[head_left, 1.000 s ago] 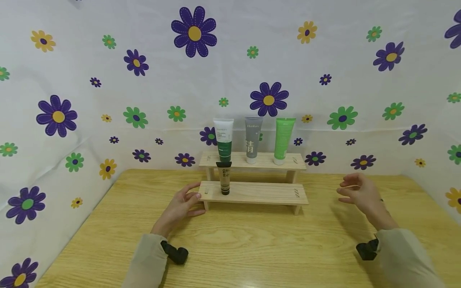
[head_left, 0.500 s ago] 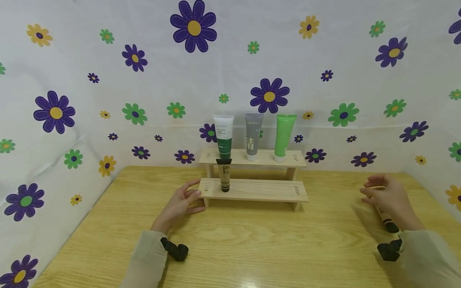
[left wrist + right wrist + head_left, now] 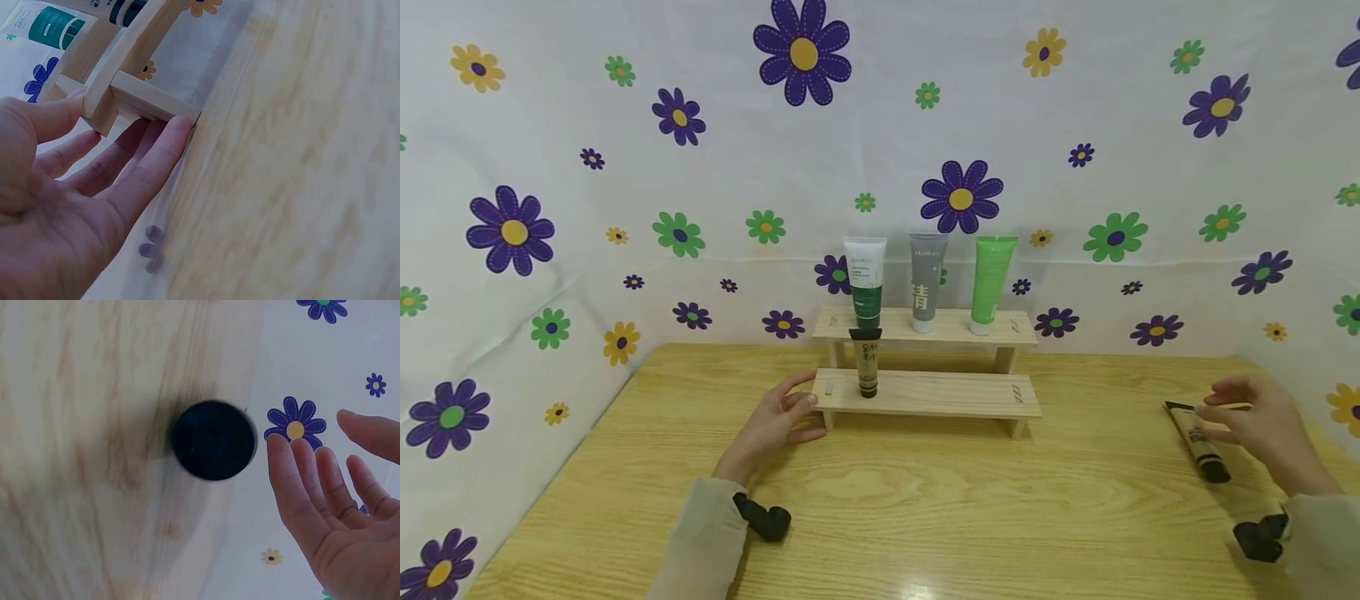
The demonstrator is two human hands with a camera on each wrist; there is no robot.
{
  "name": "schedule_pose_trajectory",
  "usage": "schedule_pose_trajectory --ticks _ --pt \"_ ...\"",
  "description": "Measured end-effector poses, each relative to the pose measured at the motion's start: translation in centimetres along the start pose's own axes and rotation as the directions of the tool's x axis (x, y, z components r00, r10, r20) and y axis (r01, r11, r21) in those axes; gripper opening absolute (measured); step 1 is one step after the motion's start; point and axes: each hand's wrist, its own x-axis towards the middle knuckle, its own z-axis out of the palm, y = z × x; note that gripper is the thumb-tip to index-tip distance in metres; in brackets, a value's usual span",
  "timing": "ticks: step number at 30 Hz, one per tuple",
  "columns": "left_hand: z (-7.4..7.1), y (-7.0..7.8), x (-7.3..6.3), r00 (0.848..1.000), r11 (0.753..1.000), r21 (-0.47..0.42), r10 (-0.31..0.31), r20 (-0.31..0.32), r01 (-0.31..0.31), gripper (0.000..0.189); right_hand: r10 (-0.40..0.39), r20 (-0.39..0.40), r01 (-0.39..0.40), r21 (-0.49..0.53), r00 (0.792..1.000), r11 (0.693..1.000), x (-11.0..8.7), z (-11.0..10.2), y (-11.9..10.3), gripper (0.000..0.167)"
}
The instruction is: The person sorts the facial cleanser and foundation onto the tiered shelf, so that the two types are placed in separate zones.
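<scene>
My left hand [image 3: 775, 421] grips the left end of the lower step of a two-step wooden display rack [image 3: 940, 396]. In the left wrist view, its thumb meets the board's end and its fingers touch the leg [image 3: 156, 97]. My right hand [image 3: 1266, 429] hovers with relaxed fingers beside a beige squeeze tube [image 3: 1195, 437] lying on the table, black cap toward me. In the right wrist view that tube's round black cap [image 3: 214, 440] appears end-on, apart from the fingers [image 3: 294, 487]. A small beige tube [image 3: 868, 367] with black ends stands on the lower step.
On the upper step stand a white-and-green tube [image 3: 866, 283], a grey tube [image 3: 927, 279] and a bright green tube [image 3: 992, 283]. A flower-printed cloth [image 3: 722, 125] hangs behind and beside the wood-grain table [image 3: 887, 500].
My right hand has moved right, away from the rack, to the lying tube, which has come into sight beside it. The left hand stays on the rack. The head view has tilted slightly.
</scene>
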Motion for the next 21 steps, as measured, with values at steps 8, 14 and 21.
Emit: schedule_pose_trajectory --ticks 8,14,21 --pt "0.1 -0.5 -0.3 1.0 1.0 -0.001 -0.002 0.004 0.002 0.051 0.019 0.002 -0.019 -0.031 1.0 0.999 -0.2 -0.5 1.0 0.038" --pt "0.0 -0.5 -0.3 1.0 1.0 0.01 0.004 -0.011 -0.004 0.05 0.024 0.019 -0.023 -0.051 1.0 0.998 0.0 -0.7 1.3 0.041" --pt "0.0 -0.4 -0.2 1.0 1.0 0.013 0.012 -0.002 -0.012 0.05 0.033 0.038 -0.03 -0.06 0.999 0.998 0.4 -0.7 1.8 0.044"
